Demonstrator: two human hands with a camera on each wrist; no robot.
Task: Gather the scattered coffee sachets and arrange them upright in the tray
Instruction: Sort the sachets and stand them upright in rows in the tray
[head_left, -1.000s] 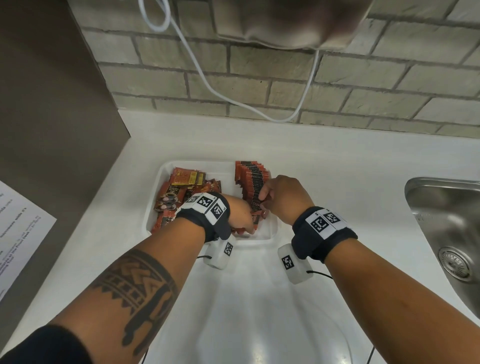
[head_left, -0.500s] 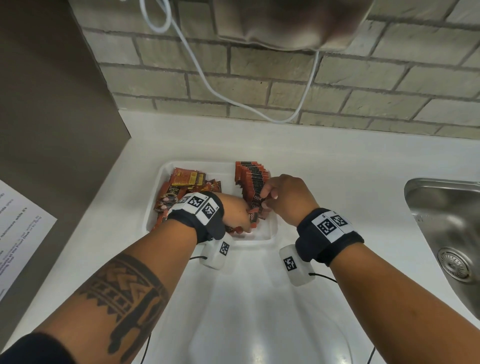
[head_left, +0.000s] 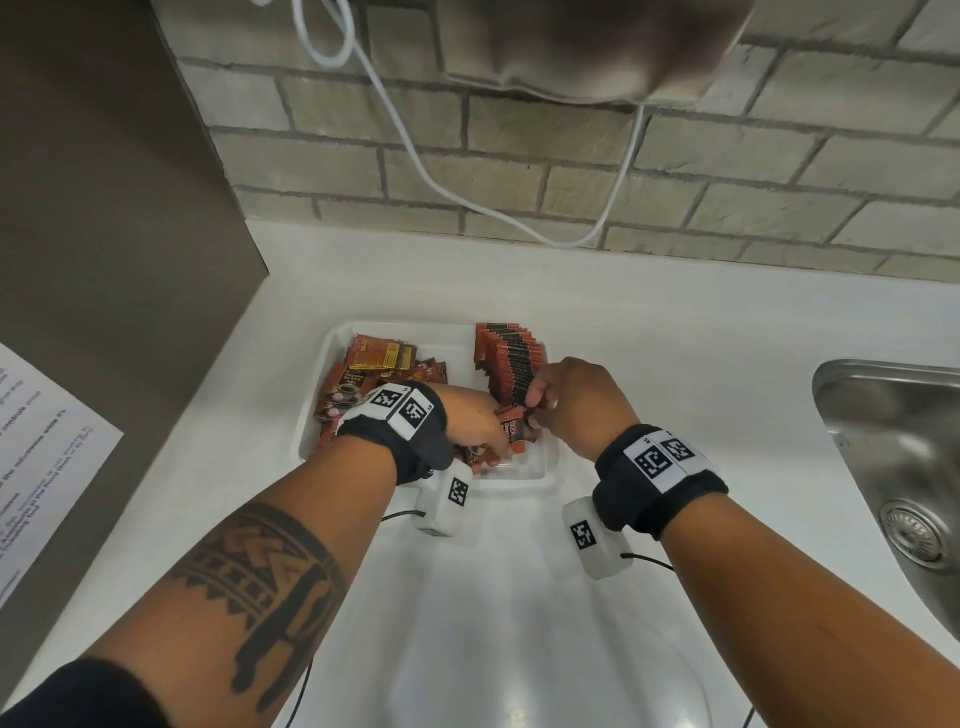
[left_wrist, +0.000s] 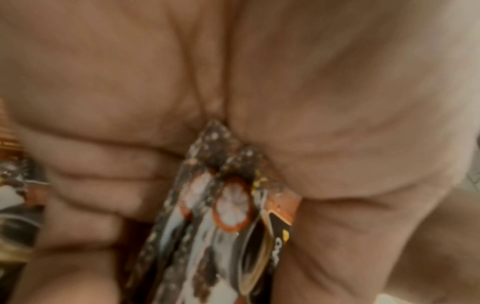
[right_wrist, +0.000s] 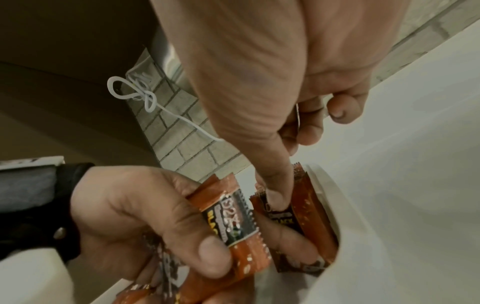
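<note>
A white tray (head_left: 514, 486) sits on the counter. Loose red-brown coffee sachets (head_left: 374, 364) lie piled in its left half. A row of upright sachets (head_left: 511, 358) runs along its right side. My left hand (head_left: 493, 441) grips a bunch of sachets (right_wrist: 228, 218) at the near end of that row, and their ends show against the palm (left_wrist: 228, 205). My right hand (head_left: 537, 410) is just beside it. Its thumb (right_wrist: 275, 195) and curled fingers pinch a sachet (right_wrist: 303, 205) standing by the tray's right wall (right_wrist: 327, 185).
A steel sink (head_left: 893, 467) is sunk into the counter on the right. A white cable (head_left: 415, 156) hangs along the brick wall behind the tray. A printed sheet (head_left: 41, 457) is fixed to the dark panel on the left.
Both hands stay at the near end of the upright row with only small finger movements. A sachet's printed face now shows between them.
</note>
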